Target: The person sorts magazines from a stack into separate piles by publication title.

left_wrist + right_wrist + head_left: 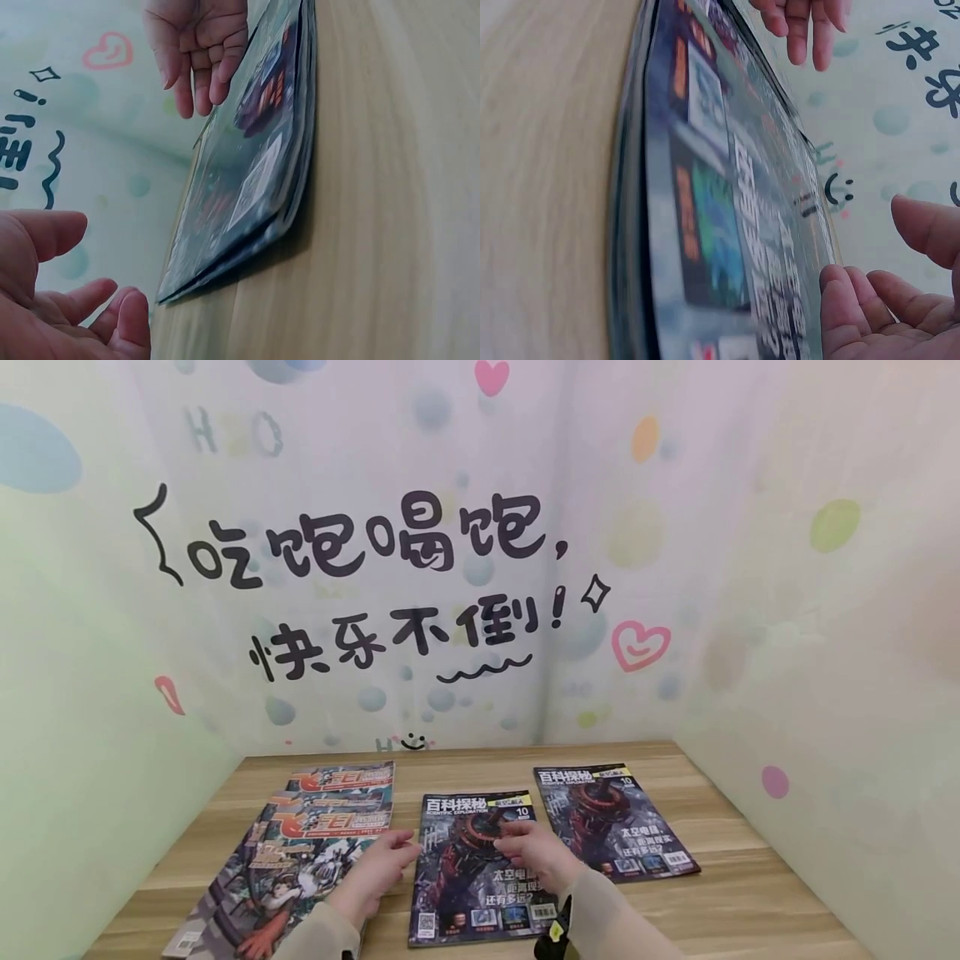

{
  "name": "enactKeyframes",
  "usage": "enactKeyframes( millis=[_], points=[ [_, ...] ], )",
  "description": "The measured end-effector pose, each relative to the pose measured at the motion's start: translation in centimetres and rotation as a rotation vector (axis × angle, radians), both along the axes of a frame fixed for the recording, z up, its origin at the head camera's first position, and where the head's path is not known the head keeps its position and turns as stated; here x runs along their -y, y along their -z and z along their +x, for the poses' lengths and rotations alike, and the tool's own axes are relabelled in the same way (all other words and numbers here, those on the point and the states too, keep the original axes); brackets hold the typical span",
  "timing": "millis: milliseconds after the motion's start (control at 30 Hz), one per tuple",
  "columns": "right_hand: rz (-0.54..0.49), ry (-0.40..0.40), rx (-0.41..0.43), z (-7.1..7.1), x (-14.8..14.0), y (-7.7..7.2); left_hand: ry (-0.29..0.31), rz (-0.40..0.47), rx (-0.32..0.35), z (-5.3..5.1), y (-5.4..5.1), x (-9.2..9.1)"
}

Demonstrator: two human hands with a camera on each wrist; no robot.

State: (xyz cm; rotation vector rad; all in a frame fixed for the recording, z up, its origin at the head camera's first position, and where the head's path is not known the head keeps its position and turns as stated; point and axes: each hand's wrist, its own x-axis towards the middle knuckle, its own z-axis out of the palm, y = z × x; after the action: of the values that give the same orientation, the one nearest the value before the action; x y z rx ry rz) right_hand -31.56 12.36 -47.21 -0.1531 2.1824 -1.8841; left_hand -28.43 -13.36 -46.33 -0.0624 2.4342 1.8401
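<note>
A dark magazine [465, 860] titled SCIENTIFIC EXPLORATION lies face up at the middle front of the table. My right hand [542, 853] is over its right side, fingers loosely bent and holding nothing. Between this magazine and the comics-style magazines at left hovers my left hand [378, 867], relaxed. In the left wrist view, the layered page edges of the middle magazine [247, 180] show beside my left hand [67, 307]; thumb and fingers stand apart. The right wrist view has my right hand [900, 300] next to the cover [712, 225], also with nothing gripped.
Several overlapping magazines [300, 877] with orange titles lie at the left of the wood-grain table [465, 768]. Another SCIENTIFIC EXPLORATION magazine [615, 822] lies at the right, slightly turned. Printed curtain walls [480, 710] enclose the table at the back and both sides.
</note>
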Motion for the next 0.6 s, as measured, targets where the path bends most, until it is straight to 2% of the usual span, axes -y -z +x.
enactKeyframes(
  millis=[267,367,600],
  points=[
    [0.092,0.146,-0.064,0.1,-1.8,0.6,-0.059,0.0,-0.04,0.0,0.9,-1.5],
    [0.127,0.195,-0.067,0.2,-2.1,0.8,-0.059,-0.012,-0.039,0.0,1.0,-1.9],
    [0.137,0.264,-0.097,0.3,-2.4,1.4,-0.032,-0.024,-0.038,0.1,1.3,-2.7]
  ],
)
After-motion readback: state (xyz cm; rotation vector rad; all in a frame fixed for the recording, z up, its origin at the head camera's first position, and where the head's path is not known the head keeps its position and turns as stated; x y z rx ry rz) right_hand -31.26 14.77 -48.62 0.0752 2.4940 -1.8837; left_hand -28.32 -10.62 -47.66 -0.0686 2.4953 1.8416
